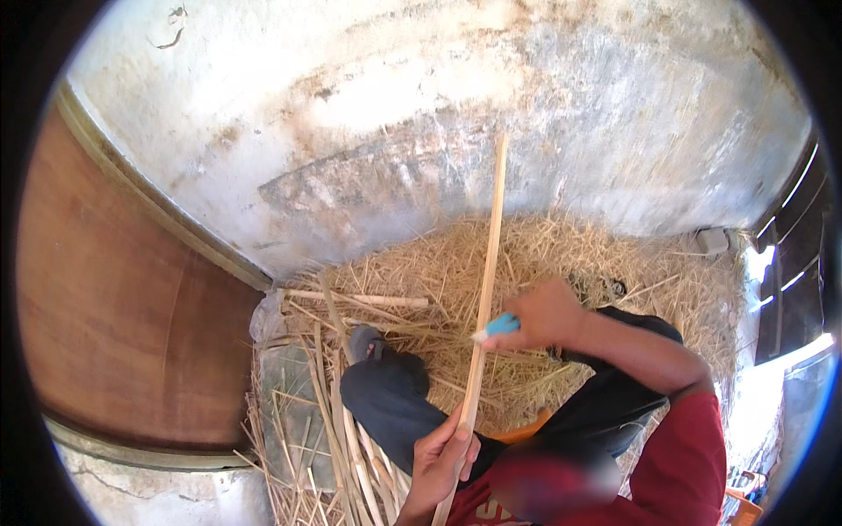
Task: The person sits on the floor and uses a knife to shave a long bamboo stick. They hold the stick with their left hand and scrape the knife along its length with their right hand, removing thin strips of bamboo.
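Note:
A long, pale bamboo strip [493, 237] runs up from the lower edge, past my lap, its far end in front of the wall. My left hand [443, 460] is closed around its lower part. Farther up, my right hand [545, 316] grips a small blue object with a pale tip [502, 325]. That tip meets the strip at about its middle. Fingers cover most of the blue object, so its exact kind cannot be made out.
Shavings [561, 250] are heaped along the stained wall [421, 105]. More long strips [344, 421] lie at my left, beside a grey slab [296, 412]. A brown wooden panel [132, 298] stands far left. My bent legs [381, 394] frame the work.

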Motion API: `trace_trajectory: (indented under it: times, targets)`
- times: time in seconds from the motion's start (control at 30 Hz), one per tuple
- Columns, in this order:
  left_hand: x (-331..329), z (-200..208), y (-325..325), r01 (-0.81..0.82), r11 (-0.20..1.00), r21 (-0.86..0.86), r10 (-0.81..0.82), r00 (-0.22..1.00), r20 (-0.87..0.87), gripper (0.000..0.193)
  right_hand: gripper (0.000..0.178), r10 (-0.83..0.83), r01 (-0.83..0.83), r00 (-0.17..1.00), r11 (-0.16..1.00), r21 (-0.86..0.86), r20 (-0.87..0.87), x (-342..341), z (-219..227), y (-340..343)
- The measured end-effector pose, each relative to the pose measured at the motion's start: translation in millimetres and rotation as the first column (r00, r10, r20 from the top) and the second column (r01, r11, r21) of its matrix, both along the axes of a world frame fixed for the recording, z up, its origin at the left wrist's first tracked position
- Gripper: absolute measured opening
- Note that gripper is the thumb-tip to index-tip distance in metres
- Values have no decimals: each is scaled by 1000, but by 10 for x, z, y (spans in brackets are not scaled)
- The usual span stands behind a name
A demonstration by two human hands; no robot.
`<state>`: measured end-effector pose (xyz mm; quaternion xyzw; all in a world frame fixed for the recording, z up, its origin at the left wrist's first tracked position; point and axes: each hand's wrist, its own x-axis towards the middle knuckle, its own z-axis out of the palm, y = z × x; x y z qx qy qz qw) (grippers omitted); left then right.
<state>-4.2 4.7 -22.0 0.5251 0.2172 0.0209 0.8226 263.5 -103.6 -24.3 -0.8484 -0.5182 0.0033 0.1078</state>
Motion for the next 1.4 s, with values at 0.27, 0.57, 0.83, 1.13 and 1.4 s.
trace_trajectory:
  times: [0.27,0.57,0.83,1.13,1.4]
  targets:
    - [43,113,6,49,985,162,-45,998,-32,45,74,-229,206,969,956,210,91,538,-91,151]
    - [-91,43,-35,46,977,206,-36,998,-51,43,80,3,-13,998,987,162,57,64,-135,1]
    - [-89,164,-45,56,956,289,-22,993,-119,46,78,-186,158,971,971,179,151,744,-121,135]
    - [-253,139,-157,128,943,308,-99,989,-107,43,82,-533,530,846,839,124,-10,1492,-47,-164]
    - [-448,207,-228,308,924,228,-246,933,-263,44,84,-670,647,730,741,183,133,1916,-136,-723]
